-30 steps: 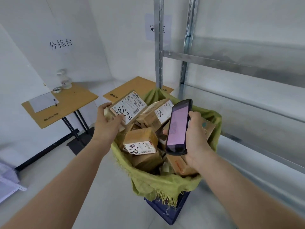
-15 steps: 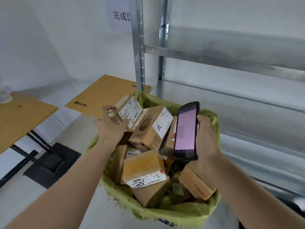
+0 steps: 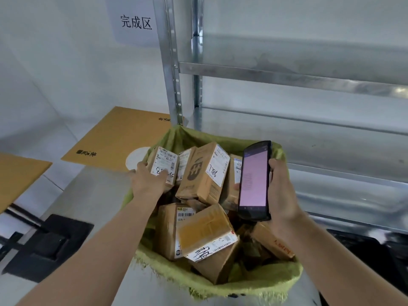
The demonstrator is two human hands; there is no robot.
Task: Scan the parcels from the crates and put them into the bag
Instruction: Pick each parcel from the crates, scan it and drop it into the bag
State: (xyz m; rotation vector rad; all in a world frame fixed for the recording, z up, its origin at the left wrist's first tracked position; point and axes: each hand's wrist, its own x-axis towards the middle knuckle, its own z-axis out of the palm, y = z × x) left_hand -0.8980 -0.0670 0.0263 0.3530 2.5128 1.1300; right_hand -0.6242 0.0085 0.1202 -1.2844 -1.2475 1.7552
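Cardboard parcels heaped in a green woven bag (image 3: 220,288) beside metal shelving (image 3: 287,74).
Left hand (image 3: 148,184) grips a labelled parcel (image 3: 164,166) at the bag's far-left rim; right hand (image 3: 280,195) is wrapped round an upright handheld scanner (image 3: 254,180), screen lit.

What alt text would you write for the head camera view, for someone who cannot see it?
Seen from above, a left hand sets a labelled cardboard parcel into a green woven bag heaped with parcels, while the right hand holds a black handheld scanner with a lit screen. Behind stand metal shelving and a wall sign.
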